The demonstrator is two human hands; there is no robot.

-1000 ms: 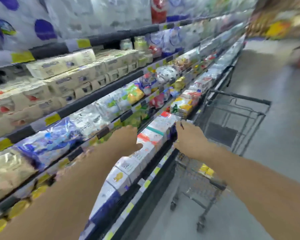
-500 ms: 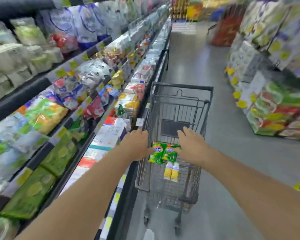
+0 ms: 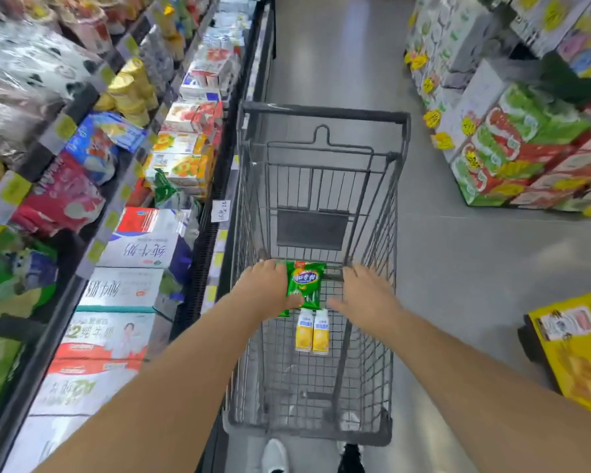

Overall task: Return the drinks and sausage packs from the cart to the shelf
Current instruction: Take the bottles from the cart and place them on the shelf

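A green sausage pack (image 3: 307,281) lies in the grey wire cart (image 3: 325,115), near its middle. My left hand (image 3: 265,290) holds this pack by its left edge, thumb across its lower part. A sliver of a second green pack (image 3: 283,314) shows below that hand. Two yellow drink bottles (image 3: 312,333) lie side by side on the cart floor just below the pack. My right hand (image 3: 365,295) hovers over the right side of the cart, fingers spread, holding nothing. The shelf (image 3: 215,186) with milk cartons and juice boxes runs along the cart's left side.
Stacked green and red cases (image 3: 526,155) stand to the right of the aisle. A yellow display box (image 3: 580,349) sits at the near right. Grey aisle floor (image 3: 338,52) stretches ahead of the cart. My shoes (image 3: 275,455) show below the cart's near end.
My view has swung from the shelf to the cart. Both hands came down into the cart, and my left hand has taken hold of the green sausage pack.
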